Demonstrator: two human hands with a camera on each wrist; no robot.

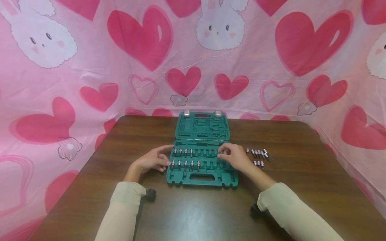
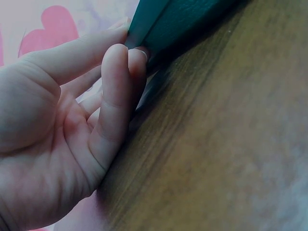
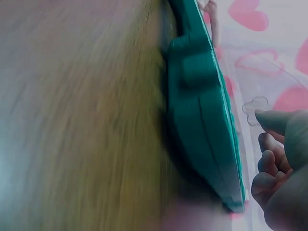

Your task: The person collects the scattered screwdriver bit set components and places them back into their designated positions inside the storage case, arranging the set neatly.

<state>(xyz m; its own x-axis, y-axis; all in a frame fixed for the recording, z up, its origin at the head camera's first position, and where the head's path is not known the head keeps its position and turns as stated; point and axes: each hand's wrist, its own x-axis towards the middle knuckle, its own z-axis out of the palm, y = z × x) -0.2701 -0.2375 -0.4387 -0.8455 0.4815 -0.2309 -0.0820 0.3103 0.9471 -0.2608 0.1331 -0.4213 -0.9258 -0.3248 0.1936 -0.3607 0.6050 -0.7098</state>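
A green plastic socket-bit case (image 1: pixel 181 178) lies unfolded on the table, its lid toward the back. Short silver-headed bits (image 1: pixel 185 165) stand in slots at the left of both rows; slots farther right are empty. My left hand (image 1: pixel 152 159) touches the case's left side, index finger stretched along the upper corner and thumb at the lower edge. In the left wrist view, fingertips meet the green case wall (image 2: pixel 185 29). My right hand (image 1: pixel 236 156) hovers over the right end of the upper row, thumb and index finger apart, with nothing visible between them.
Several loose bits (image 1: pixel 258 154) lie on the brown table (image 1: pixel 289 187) right of the case, with another small cluster (image 1: pixel 258 164) nearer me. A pink heart-and-rabbit cloth (image 1: pixel 208 60) hangs around the table's back and sides.
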